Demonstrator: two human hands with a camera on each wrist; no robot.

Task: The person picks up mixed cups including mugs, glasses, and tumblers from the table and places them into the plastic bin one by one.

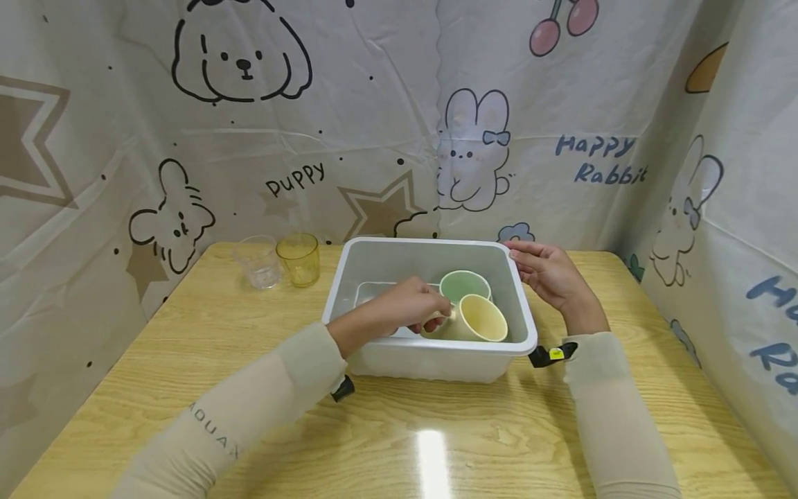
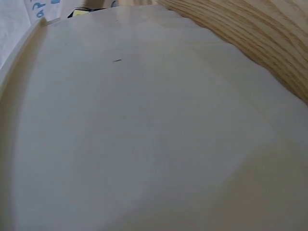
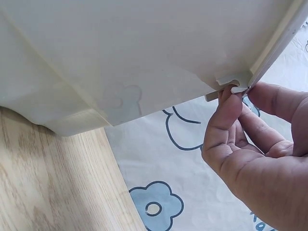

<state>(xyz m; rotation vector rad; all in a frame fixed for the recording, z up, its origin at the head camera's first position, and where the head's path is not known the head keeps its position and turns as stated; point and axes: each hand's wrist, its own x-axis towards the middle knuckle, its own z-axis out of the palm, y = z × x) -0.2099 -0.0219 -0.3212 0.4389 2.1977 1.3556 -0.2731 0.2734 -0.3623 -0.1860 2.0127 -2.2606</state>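
A white plastic bin (image 1: 430, 360) stands mid-table. Inside, at its right side, are a pale yellow mug (image 1: 483, 320) and a green cup (image 1: 464, 283) just behind it. My left hand (image 1: 408, 305) reaches over the front rim and pinches the yellow mug's handle, which points left; the mug's mouth faces up, tilted to the right. My right hand (image 1: 548, 274) is at the bin's far right corner. In the right wrist view, its thumb and curled fingers (image 3: 224, 125) pinch the rim there. The left wrist view shows only the bin's outer wall (image 2: 144, 115), with the left hand hidden.
Left of the bin, toward the table's back edge, a clear glass (image 1: 258, 263) stands next to a yellow-tinted glass (image 1: 299, 261). A printed curtain (image 1: 374, 138) hangs close behind the wooden table (image 1: 262, 388) and along both sides.
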